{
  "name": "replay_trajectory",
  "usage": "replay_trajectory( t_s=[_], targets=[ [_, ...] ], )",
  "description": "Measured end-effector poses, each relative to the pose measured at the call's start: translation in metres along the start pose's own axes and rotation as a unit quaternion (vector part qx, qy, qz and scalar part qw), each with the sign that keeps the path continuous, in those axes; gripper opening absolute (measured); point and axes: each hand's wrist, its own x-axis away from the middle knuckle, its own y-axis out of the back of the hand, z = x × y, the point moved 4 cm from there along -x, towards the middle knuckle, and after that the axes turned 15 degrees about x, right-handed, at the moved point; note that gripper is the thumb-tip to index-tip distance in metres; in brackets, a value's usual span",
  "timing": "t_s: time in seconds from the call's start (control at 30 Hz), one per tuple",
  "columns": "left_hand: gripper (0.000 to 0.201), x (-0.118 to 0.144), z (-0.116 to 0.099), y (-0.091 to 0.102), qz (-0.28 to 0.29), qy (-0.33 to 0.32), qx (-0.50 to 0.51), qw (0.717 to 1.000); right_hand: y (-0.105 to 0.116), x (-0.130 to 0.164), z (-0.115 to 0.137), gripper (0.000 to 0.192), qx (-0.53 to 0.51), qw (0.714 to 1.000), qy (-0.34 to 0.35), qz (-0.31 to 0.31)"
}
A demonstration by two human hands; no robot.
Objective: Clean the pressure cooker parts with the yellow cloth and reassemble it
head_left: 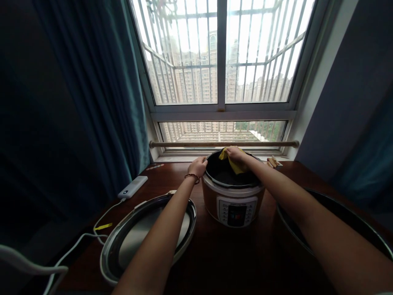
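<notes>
1. Cooker (pixel 233 203): upright at worktop (pixel 215 254) centre, near the window; control panel faces the person, opening upward
2. Left hand (pixel 198 166): clasps the left rim, apparently bracing the body
3. Right hand (pixel 236 154): clenched on yellow cloth (pixel 235 164), pressed against the far inner wall
4. Lid (pixel 147 237): inverted, left of the cooker

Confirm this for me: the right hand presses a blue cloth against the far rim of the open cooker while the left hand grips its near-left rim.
Not quite. In the head view the cloth under the right hand is yellow, not blue. The rest holds: it sits at the far rim of the open cooker, and the left hand grips the left rim.
</notes>
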Motion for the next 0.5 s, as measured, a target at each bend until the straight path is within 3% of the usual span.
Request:
replay_trajectory(
  t_s=[0.13,0.5],
  targets=[
    [0.037,0.000,0.001,0.000,-0.004,0.013,-0.006,1.000,-0.003,-0.008,0.008,0.032,0.030,0.998,0.051,-0.013],
    [0.036,-0.001,0.004,-0.001,-0.001,0.018,0.006,1.000,-0.001,0.034,-0.037,0.034,0.095,0.995,0.018,0.032]
  ],
)
